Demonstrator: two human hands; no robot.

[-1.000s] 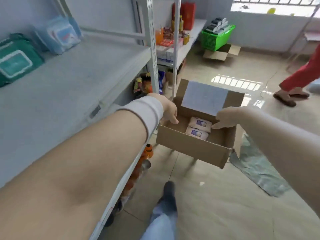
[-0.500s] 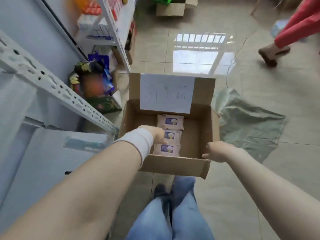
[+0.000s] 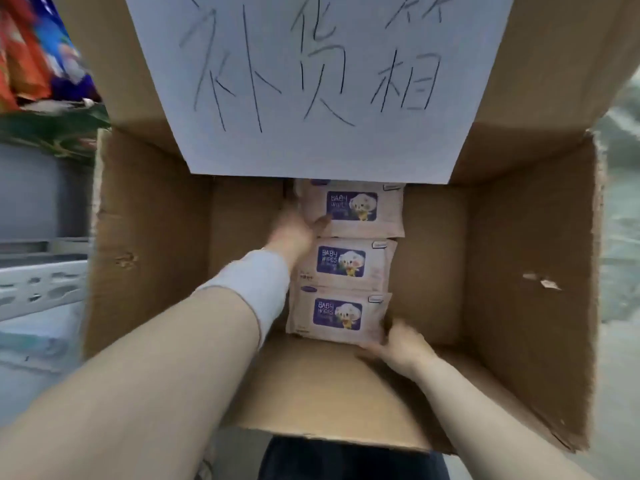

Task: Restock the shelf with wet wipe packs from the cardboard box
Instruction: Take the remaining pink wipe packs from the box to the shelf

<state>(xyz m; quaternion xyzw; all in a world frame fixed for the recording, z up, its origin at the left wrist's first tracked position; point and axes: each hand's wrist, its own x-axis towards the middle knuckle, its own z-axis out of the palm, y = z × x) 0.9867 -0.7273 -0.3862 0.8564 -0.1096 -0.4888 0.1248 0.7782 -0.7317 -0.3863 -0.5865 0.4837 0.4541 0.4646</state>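
Note:
An open cardboard box (image 3: pixel 519 258) fills the view from above. Three pale pink baby wipe packs with purple labels lie in a row on its floor: a far pack (image 3: pixel 360 209), a middle pack (image 3: pixel 349 263) and a near pack (image 3: pixel 341 315). My left hand (image 3: pixel 294 233), with a white wristband, reaches in, its fingers wrapped on the left edge of the far pack. My right hand (image 3: pixel 398 344) grips the near pack's lower right corner. A white paper sheet (image 3: pixel 311 81) with handwritten characters is stuck on the far flap and hides the far pack's top edge.
A white metal shelf rail (image 3: pixel 38 289) and a grey shelf surface run along the left. Colourful snack bags (image 3: pixel 38 57) show at the upper left. Pale tiled floor (image 3: pixel 620 306) lies to the right of the box. Dark trousers (image 3: pixel 346 462) show below the box's near edge.
The camera has dropped close over the box. My left hand moved from the middle pack to the far one. My right hand left the box's near rim and reached in to the near pack.

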